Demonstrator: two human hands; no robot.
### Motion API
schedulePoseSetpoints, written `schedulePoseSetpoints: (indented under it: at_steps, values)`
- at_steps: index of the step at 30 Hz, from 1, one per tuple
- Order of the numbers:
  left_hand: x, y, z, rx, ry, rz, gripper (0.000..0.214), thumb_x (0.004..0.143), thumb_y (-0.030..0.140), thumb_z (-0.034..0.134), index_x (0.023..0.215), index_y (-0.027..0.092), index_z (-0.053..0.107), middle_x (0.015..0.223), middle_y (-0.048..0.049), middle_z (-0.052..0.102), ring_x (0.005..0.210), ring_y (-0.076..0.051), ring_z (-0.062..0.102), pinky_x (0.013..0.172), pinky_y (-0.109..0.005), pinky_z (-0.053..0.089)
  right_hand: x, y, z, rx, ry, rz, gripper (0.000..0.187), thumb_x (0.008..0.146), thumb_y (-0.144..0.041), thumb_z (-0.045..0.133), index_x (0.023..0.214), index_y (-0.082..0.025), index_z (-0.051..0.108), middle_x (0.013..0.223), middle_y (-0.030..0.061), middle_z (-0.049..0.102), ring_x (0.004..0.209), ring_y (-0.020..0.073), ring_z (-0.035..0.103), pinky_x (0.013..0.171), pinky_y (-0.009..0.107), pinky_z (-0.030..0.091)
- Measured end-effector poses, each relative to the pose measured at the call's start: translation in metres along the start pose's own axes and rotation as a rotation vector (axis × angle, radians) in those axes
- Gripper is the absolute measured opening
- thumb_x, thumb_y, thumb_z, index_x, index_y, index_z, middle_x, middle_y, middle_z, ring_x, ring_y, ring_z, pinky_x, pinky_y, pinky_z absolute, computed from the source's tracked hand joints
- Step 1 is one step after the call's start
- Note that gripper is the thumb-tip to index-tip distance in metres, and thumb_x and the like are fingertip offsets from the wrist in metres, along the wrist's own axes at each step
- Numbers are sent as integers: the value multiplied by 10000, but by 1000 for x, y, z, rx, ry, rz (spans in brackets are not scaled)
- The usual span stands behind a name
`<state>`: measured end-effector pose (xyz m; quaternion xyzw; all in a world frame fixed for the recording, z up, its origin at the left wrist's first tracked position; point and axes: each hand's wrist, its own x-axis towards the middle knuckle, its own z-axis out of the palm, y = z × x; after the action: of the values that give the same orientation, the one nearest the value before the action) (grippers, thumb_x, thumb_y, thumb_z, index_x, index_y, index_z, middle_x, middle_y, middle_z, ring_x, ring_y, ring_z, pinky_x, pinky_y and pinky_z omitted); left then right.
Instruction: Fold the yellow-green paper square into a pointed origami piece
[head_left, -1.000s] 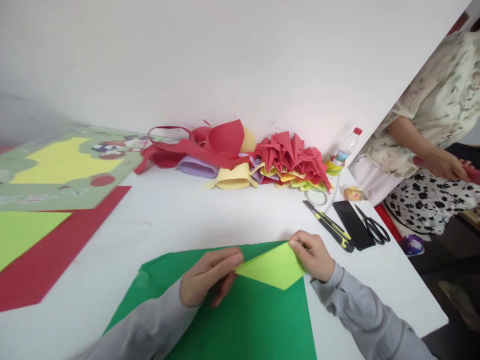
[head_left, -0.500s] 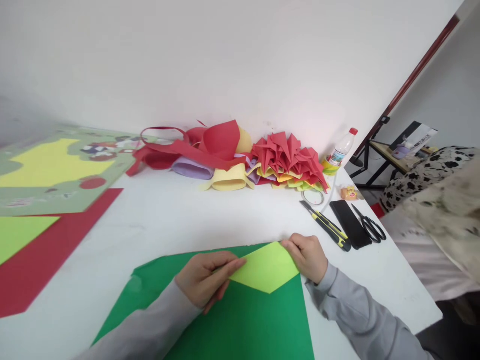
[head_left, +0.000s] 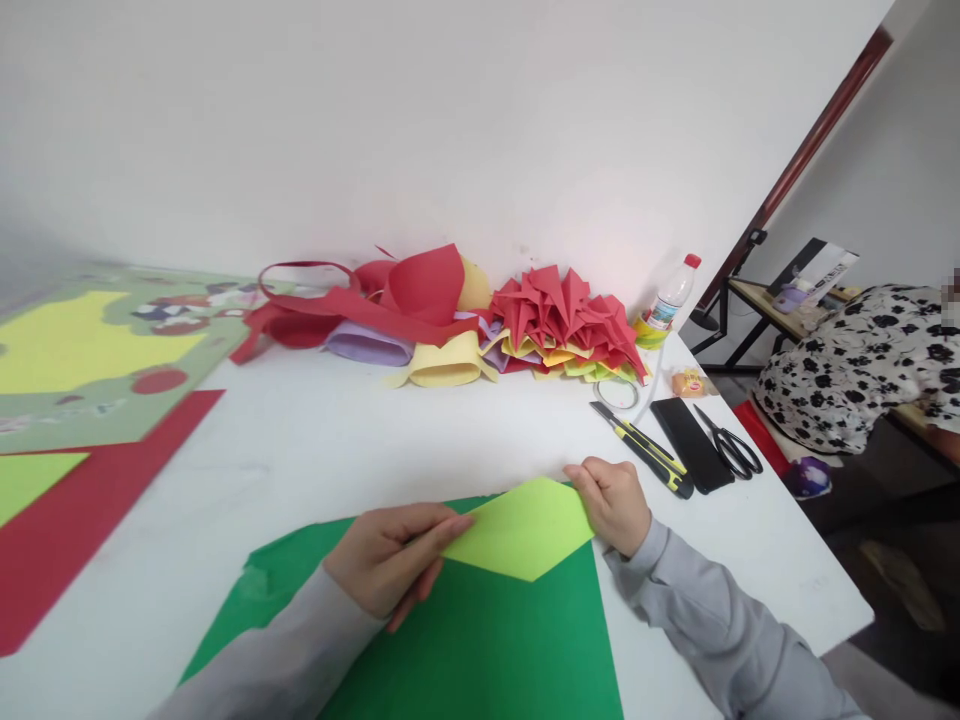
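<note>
Between my hands is a piece of yellow-green paper [head_left: 525, 530] with a pointed lower edge. My left hand [head_left: 394, 560] pinches its left corner between thumb and fingers. My right hand [head_left: 613, 503] is closed on its upper right corner, the fingers curled in. Beneath the paper and my left forearm lies a large green sheet [head_left: 480, 640], its upper left corner creased. Whether the yellow-green paper touches the green sheet all along, I cannot tell.
Right of my hands lie a utility knife [head_left: 645, 450], a black flat case [head_left: 690, 445], scissors [head_left: 731, 445] and a tape roll [head_left: 616, 393]. Folded red paper pieces [head_left: 562, 310] and a bottle [head_left: 667, 300] stand by the wall. Red paper [head_left: 112, 520] lies left. A person [head_left: 832, 370] is beyond the table.
The view has shifted slightly, so most things sit a little further left. Both hands keep their hold on the yellow-green paper. The person at the right has moved away from the table.
</note>
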<state>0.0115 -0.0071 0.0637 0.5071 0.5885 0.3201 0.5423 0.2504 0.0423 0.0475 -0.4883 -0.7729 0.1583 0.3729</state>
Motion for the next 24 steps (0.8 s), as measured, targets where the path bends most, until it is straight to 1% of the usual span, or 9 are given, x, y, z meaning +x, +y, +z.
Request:
schedulePoseSetpoints:
  at_steps: [3, 6, 8, 10, 12, 14, 17, 21, 24]
  values:
    - [2, -1, -3, -13, 29, -11, 463, 688, 649, 636, 627, 191, 600, 348, 96, 420, 260, -70, 337, 318, -204, 245, -1, -2, -2, 34, -10, -20, 633, 942, -676, 361, 515, -218, 454, 430, -51, 332, 419, 93, 269, 462, 254, 246]
    - [7, -3, -8, -105, 92, 27, 393, 681, 573, 688, 686, 186, 622, 344, 102, 434, 263, -69, 339, 331, -202, 227, -3, -6, 0, 182, -92, 4, 602, 778, -774, 555, 565, -211, 537, 426, -86, 270, 418, 81, 222, 435, 249, 230]
    - [11, -5, -9, -232, 93, 74, 370, 673, 543, 705, 672, 191, 592, 337, 99, 452, 266, -63, 346, 351, -191, 228, -6, -10, 5, 337, -140, 96, 579, 689, -766, 657, 589, -207, 541, 440, -100, 254, 426, 74, 200, 419, 244, 206]
    - [11, -7, -4, -328, 60, 103, 402, 651, 558, 709, 604, 197, 539, 319, 87, 450, 270, -55, 339, 367, -183, 234, -10, -16, 11, 467, -151, 209, 567, 696, -732, 674, 581, -212, 480, 453, -100, 269, 433, 71, 216, 416, 236, 198]
    - [9, -9, 5, -330, 36, 98, 432, 617, 560, 725, 532, 195, 512, 300, 76, 431, 268, -52, 321, 358, -187, 216, -15, -23, 16, 560, -163, 285, 560, 711, -696, 680, 580, -218, 419, 466, -103, 259, 446, 69, 229, 422, 226, 201]
    - [6, -10, 14, -307, 41, 76, 386, 622, 519, 739, 552, 168, 595, 317, 57, 462, 260, -55, 315, 336, -197, 185, -18, -28, 20, 617, -217, 315, 548, 710, -659, 698, 586, -219, 397, 479, -102, 275, 454, 68, 246, 426, 217, 209]
    - [4, -13, 22, -290, 90, 51, 419, 637, 510, 738, 470, 165, 568, 307, 57, 423, 259, -57, 317, 330, -205, 167, -22, -32, 23, 620, -293, 332, 498, 713, -602, 718, 614, -220, 414, 474, -101, 323, 443, 70, 287, 425, 211, 227]
    - [9, -14, 13, -312, 155, 53, 504, 662, 548, 716, 400, 174, 502, 295, 48, 400, 259, -49, 299, 341, -208, 142, -24, -28, 26, 599, -381, 371, 428, 783, -593, 648, 677, -228, 451, 430, -104, 359, 379, 84, 338, 387, 214, 228]
    - [16, -12, -6, -352, 206, 84, 536, 691, 547, 712, 392, 178, 464, 309, 47, 410, 266, -43, 310, 338, -202, 171, -22, -21, 23, 511, -284, 272, 416, 820, -574, 633, 664, -220, 479, 433, -106, 339, 383, 79, 325, 399, 213, 247]
